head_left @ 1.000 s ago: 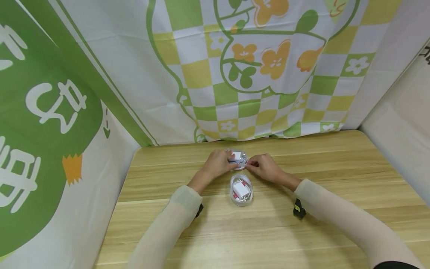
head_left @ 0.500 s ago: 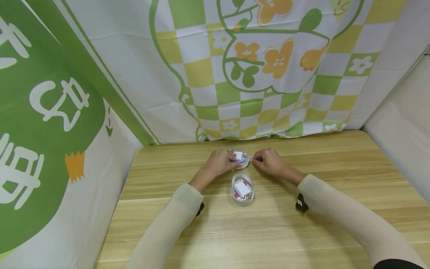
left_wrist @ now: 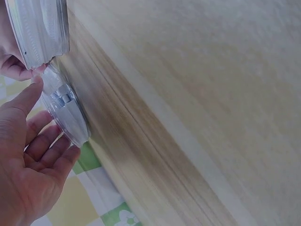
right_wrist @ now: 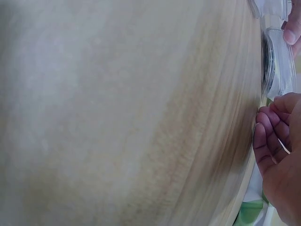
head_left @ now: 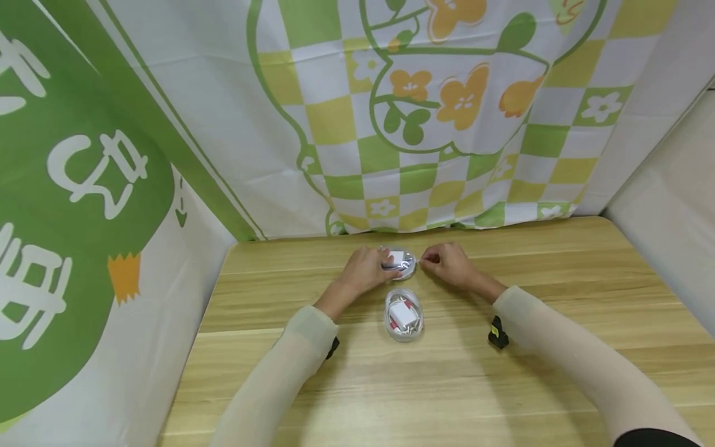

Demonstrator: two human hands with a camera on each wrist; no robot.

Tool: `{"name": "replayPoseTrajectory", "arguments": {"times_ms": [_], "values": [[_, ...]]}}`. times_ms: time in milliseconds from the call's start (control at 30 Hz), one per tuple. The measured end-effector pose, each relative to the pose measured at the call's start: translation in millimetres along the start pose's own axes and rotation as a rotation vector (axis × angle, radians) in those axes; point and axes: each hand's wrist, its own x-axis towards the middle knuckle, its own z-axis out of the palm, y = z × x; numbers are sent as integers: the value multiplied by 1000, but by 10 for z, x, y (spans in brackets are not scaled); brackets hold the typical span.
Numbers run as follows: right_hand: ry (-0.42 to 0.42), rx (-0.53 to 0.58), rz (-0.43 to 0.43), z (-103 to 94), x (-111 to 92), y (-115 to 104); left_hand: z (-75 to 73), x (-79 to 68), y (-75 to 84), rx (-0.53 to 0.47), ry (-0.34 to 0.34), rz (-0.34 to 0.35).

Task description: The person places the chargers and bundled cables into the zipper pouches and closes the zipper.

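Near the table's back edge lies a clear oval case (head_left: 406, 268) with a white charger plug and coiled cable inside. My left hand (head_left: 364, 269) grips its left side, thumb in front and fingers behind; in the left wrist view the left hand (left_wrist: 35, 155) curves around the clear rim. At the right end of this case, my right hand (head_left: 451, 267) pinches a small pale piece between thumb and fingertip, mostly hidden by the fingers. A second clear oval case (head_left: 403, 315), with a white plug, coiled cable and red bits, rests just in front, untouched.
The wood-grain table (head_left: 357, 385) ends a little behind the far case. A white, green and yellow patterned cloth (head_left: 413, 180) hangs at the back. A green and white printed panel (head_left: 190, 261) stands on the left, and a pale wall (head_left: 665, 205) on the right.
My right hand has drawn slightly right from the far case's edge, still pinching, and then risen a touch. My left hand keeps its grip; the nearer case has stayed put.
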Motion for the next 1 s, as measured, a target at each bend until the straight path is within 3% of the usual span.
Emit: {"name": "replayPoseTrajectory", "arguments": {"times_ms": [267, 667, 1000], "values": [[-18, 51, -5, 19, -76, -22, 21, -14, -33, -49, 7, 20], [-31, 57, -21, 46, -128, -108, -34, -27, -22, -66, -47, 10], [-89, 80, -103, 108, -106, -227, -20, 8, 41, -36, -50, 7]]}}
